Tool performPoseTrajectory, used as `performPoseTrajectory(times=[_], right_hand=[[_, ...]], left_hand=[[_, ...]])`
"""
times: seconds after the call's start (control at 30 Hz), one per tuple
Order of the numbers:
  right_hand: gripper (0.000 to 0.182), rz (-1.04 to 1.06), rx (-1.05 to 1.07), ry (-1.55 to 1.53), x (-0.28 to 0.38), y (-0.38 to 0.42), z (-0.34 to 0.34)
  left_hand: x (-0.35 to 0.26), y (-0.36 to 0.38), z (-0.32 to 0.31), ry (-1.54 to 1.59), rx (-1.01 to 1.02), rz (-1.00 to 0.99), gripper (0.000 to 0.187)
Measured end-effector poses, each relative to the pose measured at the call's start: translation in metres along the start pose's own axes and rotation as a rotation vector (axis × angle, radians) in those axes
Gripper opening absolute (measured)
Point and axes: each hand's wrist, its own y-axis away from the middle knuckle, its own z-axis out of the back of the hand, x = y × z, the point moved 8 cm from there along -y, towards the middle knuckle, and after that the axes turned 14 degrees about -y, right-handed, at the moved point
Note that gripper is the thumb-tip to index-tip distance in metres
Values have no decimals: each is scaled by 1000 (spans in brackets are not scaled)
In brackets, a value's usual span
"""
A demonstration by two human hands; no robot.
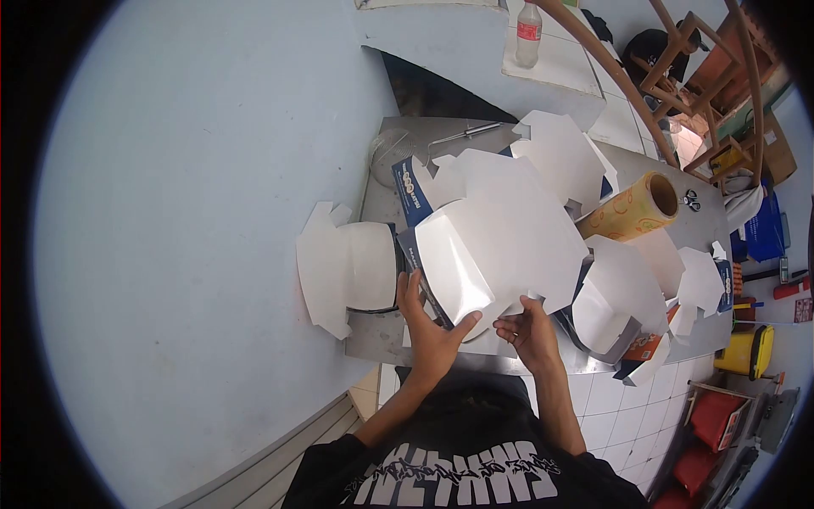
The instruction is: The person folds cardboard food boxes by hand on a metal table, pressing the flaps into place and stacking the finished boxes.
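A paper food box (500,220) with a white inside and dark blue printed outside stands in front of me, its large lid folded out. My left hand (432,343) grips its near left wall, thumb on the inner face and fingers round the outside. At the near right corner my right hand (532,338) has thumb and curled fingers around a small white flap; part of that hold is hidden. Left of it, against the wall, sits another open food box (371,265). More open food boxes lie to the right (615,301) and behind (560,161).
A large yellow roll of wrap (632,209) lies on the metal table (373,343), with scissors (691,200) beyond. A metal tool (466,133) lies at the back. A bottle (527,38) stands on a tiled ledge. Another person (653,55) is behind a brown frame. Red chairs (716,417) stand right.
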Motion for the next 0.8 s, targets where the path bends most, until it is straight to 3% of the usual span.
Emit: performPoseTrajectory(times=[0.2, 0.3, 0.4, 0.5, 0.6, 0.73, 0.8], right_hand=[[35, -15, 51, -30, -5, -2, 1], [35, 23, 41, 76, -1, 8, -8], [34, -1, 114, 15, -3, 6, -13], [28, -26, 169, -97, -13, -4, -11], [25, -10, 180, -67, -22, -4, -17], [28, 18, 190, 19, -31, -11, -10], [39, 44, 160, 17, -29, -9, -14]], left_hand=[[-5, 3, 0, -31, -30, -66, 106], [18, -1, -6, 227, -3, 39, 108], [12, 2, -2, 218, -6, 37, 101], [-15, 6, 4, 102, -17, -95, 107], [-11, 6, 3, 184, -42, -97, 106], [6, 3, 2, 391, 14, 91, 107], [12, 6, -2, 510, 13, 185, 108]])
